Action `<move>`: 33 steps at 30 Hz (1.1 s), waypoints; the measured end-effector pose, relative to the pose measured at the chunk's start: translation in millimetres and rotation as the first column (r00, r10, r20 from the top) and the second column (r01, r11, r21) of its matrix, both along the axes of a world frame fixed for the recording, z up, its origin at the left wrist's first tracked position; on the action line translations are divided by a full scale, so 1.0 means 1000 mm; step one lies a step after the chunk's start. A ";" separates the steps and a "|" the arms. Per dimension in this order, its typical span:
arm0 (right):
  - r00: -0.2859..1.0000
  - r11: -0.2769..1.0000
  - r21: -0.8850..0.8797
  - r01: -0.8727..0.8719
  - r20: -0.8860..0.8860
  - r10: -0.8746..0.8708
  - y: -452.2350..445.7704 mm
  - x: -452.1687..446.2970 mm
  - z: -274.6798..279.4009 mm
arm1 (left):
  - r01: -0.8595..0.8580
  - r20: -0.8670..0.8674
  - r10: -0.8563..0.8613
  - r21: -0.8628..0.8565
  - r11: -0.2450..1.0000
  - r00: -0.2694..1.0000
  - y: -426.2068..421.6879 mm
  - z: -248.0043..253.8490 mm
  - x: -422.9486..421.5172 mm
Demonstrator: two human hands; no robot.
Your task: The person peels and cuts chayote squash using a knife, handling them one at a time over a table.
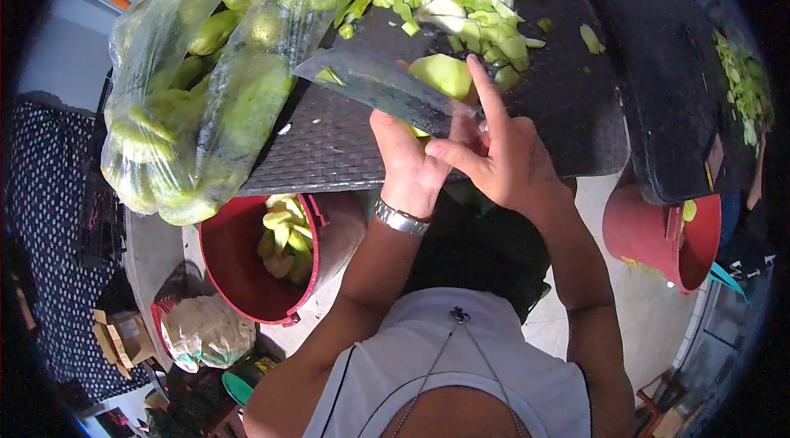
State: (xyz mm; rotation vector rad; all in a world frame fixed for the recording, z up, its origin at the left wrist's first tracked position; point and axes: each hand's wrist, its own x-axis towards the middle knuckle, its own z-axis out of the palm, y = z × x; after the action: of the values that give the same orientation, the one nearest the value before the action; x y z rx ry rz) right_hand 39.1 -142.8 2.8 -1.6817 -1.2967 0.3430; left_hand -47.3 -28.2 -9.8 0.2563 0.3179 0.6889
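One dark woven desk [337, 143] spreads beyond the left grip [407, 160] and right grip [514, 162]. Left of the left grip, a clear plastic bag [169, 121] of whole green vegetables [214, 32] lies on it, hanging past the near edge. Lower left of that grip is a red bucket [239, 278] with pale green pieces [284, 232] inside. Cut slices [481, 6] are heaped beyond both grips. The knife [374, 91] slants across the left grip, tip to the left; the right grip is closed around its handle end, index finger stretched out beside the green chunk [442, 74]. That chunk sits just past the blade, between the grips, and the left grip, partly curled, appears to hold it from beneath.

Cutting in the hand probably calls for short, light strokes, turning the chunk rather than forcing the blade, with the left thumb and the outstretched finger kept off the edge's path.

The blade hides most of the left fingers, so their firmness cannot be told. The handle is covered, and the bag and heap run out of view at the top.
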 end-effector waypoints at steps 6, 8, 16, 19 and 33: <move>0.995 1.000 0.013 0.027 0.093 -0.028 -0.006 0.002 -0.004 | 0.124 0.117 -0.131 0.067 0.990 0.984 -0.005 -0.025 -0.001; 0.998 0.999 -0.033 0.030 0.054 -0.028 -0.007 0.001 0.000 | 0.117 0.084 -0.119 0.035 0.993 0.989 -0.007 -0.025 -0.003; 0.998 0.998 -0.060 -0.008 0.056 0.011 -0.015 0.012 0.006 | 0.005 0.125 -0.021 0.127 0.992 0.992 -0.010 -0.031 -0.006; 0.998 0.996 -0.060 -0.061 0.007 0.061 -0.016 0.020 0.013 | 0.100 0.113 -0.137 0.286 0.953 0.984 0.001 -0.041 -0.014; 0.788 0.962 -0.222 0.156 -0.559 -0.257 0.008 0.037 0.005 | 0.067 -0.120 -0.053 0.119 0.991 0.991 0.010 -0.002 -0.003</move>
State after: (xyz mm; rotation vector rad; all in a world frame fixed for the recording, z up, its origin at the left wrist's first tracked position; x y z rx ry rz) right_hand 75.9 -134.9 7.5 -1.6493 -0.6272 0.7850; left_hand -50.7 -18.4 -12.1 0.4224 0.3781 0.6360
